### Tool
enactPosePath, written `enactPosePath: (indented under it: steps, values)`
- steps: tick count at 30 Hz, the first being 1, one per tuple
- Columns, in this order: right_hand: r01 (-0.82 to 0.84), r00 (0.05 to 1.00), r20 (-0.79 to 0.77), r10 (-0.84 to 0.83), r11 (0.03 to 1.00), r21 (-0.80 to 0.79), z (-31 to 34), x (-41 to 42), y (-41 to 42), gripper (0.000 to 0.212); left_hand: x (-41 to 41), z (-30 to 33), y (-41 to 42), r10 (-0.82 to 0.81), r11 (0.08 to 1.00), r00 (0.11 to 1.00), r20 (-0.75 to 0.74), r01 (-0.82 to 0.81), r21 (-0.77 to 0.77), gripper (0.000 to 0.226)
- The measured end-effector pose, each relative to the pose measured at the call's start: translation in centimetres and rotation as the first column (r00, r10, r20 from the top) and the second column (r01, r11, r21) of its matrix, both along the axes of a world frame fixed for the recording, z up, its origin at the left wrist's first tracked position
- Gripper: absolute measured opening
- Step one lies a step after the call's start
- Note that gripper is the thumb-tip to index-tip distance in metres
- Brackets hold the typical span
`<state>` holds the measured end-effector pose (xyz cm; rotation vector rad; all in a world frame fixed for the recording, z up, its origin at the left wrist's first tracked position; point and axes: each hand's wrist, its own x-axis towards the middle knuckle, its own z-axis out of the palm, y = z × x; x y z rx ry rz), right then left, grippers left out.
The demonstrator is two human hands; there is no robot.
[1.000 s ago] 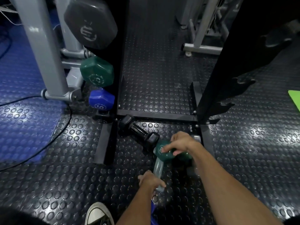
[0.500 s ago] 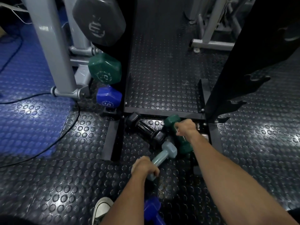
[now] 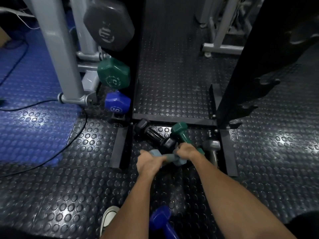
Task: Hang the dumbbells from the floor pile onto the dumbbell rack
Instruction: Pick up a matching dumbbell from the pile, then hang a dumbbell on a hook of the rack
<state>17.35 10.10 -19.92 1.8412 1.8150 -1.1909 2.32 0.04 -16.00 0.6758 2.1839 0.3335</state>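
Both hands work low over the floor pile at the foot of the dumbbell rack (image 3: 136,66). The left hand (image 3: 149,162) has its fingers curled tight around the handle of a pale grey-blue dumbbell (image 3: 170,157), which lies roughly level, its far head poking out left of the knuckles and its other head showing to the right, just under the right hand. The right hand (image 3: 187,150) is closed around the handle of a green dumbbell (image 3: 181,133); that one tilts away, its far head up near the rack's base crossbar (image 3: 172,119) and its near head partly hidden behind the wrist. The two hands are just beside each other, possibly touching, though the blur there makes it hard to tell.

A black dumbbell (image 3: 151,133) lies on the studded rubber floor (image 3: 69,187) to the left of the green one, its near head against the green handle. A grey dumbbell (image 3: 213,149) lies to the right, beside the rack's right foot. A blue dumbbell (image 3: 161,219) lies near, between the forearms. On the rack's left upright hang a large grey dumbbell head (image 3: 108,25) at the top, a green head (image 3: 114,73) under it, and a blue head (image 3: 117,103) lowest. A white shoe toe (image 3: 108,218) shows at the near edge, and a black cable (image 3: 69,144) crosses the floor to the left.
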Motion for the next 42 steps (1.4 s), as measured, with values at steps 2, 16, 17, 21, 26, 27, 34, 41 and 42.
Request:
enactPosePath:
  steps: [2, 16, 17, 21, 26, 27, 34, 41, 42]
  values:
    - [0.009, 1.000, -0.004, -0.009, 1.000, 0.017, -0.1, 0.3, 0.0, 0.028, 0.2, 0.6, 0.3, 0.027, 0.995, 0.998, -0.054, -0.022, 0.093, 0.080]
    - [0.327, 0.468, -0.732, -0.495, 0.867, -0.377, 17.0, 8.3, 1.9, 0.060, -1.1, 9.4, 4.9, 0.172, 0.805, 0.869, 0.463, -0.395, 0.443, 0.050]
    - [0.338, 0.481, -0.746, -0.459, 0.883, -0.326, 19.1, 8.7, 1.8, 0.058, -0.6, 10.5, 5.5, 0.149, 0.788, 0.827, 0.542, -0.430, 0.440, 0.047]
    - [0.477, 0.566, -0.750, -0.342, 0.878, -0.040, 25.8, 9.5, 0.3, 0.049, 2.8, 14.4, 7.0, 0.093, 0.736, 0.595, 0.798, -0.581, 0.347, 0.046]
    - [0.636, 0.496, -0.784, -0.374, 0.771, 0.035, 30.0, 11.7, -2.9, 0.058, 6.2, 18.0, 7.8, -0.048, 0.709, 0.525, 0.850, -0.582, 0.399, 0.066]
    - [0.624, 0.500, -0.778, -0.381, 0.781, 0.020, 30.3, 12.6, -3.3, 0.064, 6.9, 18.6, 8.1, -0.065, 0.702, 0.536, 0.842, -0.575, 0.420, 0.062]
    - [0.466, 0.466, -0.729, -0.502, 0.839, -0.280, 31.1, 14.8, -4.1, 0.067, 11.0, 22.4, 9.4, -0.194, 0.721, 0.745, 0.639, -0.333, 0.608, 0.069]
    - [0.462, 0.483, -0.756, -0.442, 0.862, -0.209, 32.2, 16.4, -3.9, 0.049, 14.1, 25.0, 9.9, -0.349, 0.709, 0.801, 0.486, -0.114, 0.696, 0.065]
    - [0.467, 0.494, -0.753, -0.434, 0.864, -0.191, 32.2, 16.7, -3.9, 0.050, 14.4, 25.7, 9.9, -0.356, 0.706, 0.812, 0.463, -0.091, 0.703, 0.060]
